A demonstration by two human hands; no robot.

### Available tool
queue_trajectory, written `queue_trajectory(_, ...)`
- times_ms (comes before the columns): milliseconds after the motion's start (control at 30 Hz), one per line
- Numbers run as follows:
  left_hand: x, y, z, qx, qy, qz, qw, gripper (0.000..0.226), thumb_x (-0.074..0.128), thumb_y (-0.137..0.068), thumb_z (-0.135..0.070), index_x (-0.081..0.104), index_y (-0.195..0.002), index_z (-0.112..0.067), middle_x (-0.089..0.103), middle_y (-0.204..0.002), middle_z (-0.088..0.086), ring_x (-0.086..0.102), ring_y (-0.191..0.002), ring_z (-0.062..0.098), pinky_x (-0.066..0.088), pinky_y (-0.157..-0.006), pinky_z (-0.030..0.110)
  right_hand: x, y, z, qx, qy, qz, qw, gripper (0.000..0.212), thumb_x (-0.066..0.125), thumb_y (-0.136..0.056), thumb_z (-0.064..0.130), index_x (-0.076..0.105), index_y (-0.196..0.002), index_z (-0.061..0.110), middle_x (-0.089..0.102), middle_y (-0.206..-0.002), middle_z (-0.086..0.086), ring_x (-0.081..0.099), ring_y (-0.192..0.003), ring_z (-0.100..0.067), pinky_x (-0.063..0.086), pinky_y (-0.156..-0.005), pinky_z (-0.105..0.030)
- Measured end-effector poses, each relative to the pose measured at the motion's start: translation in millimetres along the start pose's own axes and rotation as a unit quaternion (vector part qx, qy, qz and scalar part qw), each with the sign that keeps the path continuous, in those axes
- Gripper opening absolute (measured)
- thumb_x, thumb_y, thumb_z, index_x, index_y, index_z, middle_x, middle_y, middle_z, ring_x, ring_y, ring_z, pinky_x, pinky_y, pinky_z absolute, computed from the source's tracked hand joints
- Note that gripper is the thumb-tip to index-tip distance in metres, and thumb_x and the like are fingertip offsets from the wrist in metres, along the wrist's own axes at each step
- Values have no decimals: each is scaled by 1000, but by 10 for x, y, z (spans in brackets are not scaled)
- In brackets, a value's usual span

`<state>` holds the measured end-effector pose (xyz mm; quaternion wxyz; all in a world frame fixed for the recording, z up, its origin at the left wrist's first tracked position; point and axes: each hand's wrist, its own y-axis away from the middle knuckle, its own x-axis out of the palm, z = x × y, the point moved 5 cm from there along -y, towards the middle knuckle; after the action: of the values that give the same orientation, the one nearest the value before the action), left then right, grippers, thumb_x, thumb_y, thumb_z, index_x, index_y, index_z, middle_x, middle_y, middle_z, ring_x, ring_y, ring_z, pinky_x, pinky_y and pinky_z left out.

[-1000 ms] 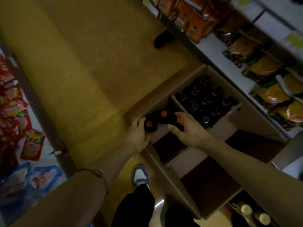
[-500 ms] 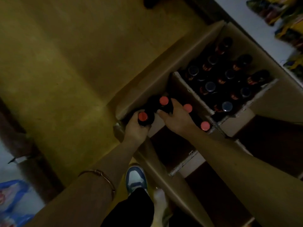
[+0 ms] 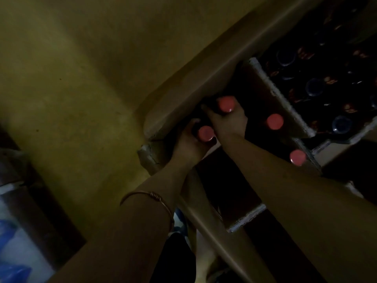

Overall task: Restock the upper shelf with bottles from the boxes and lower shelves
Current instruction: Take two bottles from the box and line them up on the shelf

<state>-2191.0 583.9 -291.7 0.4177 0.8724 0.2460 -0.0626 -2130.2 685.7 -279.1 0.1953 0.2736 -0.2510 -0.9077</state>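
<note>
1. The left hand (image 3: 188,144) wraps its grip round a pink-capped bottle (image 3: 206,133) at the near-left corner of the open box (image 3: 183,99), ready to lift.
2. The right hand (image 3: 229,119) clasps a second bottle (image 3: 225,104) just beyond, so two come out together.
3. Two more bottles (image 3: 275,121) stand upright, right of that corner.
4. Dark-capped bottles (image 3: 315,86) fill the far compartment.
</note>
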Motion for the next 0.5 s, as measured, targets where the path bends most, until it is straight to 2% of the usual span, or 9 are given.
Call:
queue_trajectory(100,-19,0,18,10,-37,-3,999,78,73,-82,-16,31,-147,-6,36,-150,15,36,-138,27,30,-108,28,52,-67,77,-3,34,-13,999,42,74,-83,23,62,-122,13,62,-126,-9,56,-119,-24,41,-94,-26)
queue_trajectory(167,-40,30,-1,25,-64,-20,997,72,72,-83,-12,35,-145,-4,40,-148,16,38,-137,28,31,-108,29,8,-58,127,-6,53,-1,999,42,71,-85,20,61,-126,11,62,-129,-10,54,-122,-24,37,-92,-22)
queue_trajectory(267,-109,196,-123,87,-186,-23,979,44,63,-89,-7,49,-130,3,52,-133,17,50,-120,27,35,-106,30,-99,50,176,-9,84,10,996,42,72,-85,16,62,-125,8,62,-129,-12,54,-123,-25,36,-93,-20)
queue_trajectory(333,-176,303,-265,115,-177,-6,978,29,60,-89,2,56,-117,6,57,-115,11,52,-103,18,40,-98,20,-133,149,251,-13,96,17,995,39,73,-84,17,65,-122,10,64,-124,-13,57,-119,-26,40,-93,-23)
queue_trajectory(400,-230,423,-308,75,-112,29,990,37,72,-80,-1,61,-114,1,59,-104,3,53,-100,13,41,-83,13,-144,267,342,-14,120,29,992,36,73,-83,21,66,-118,14,65,-121,-13,58,-117,-27,43,-91,-25)
queue_trajectory(500,-348,663,-366,41,-91,67,993,49,82,-68,-15,63,-113,-12,66,-108,0,62,-107,20,46,-92,26,-288,502,532,-32,102,35,994,36,77,-79,23,69,-113,14,68,-116,-11,59,-114,-27,46,-95,-29)
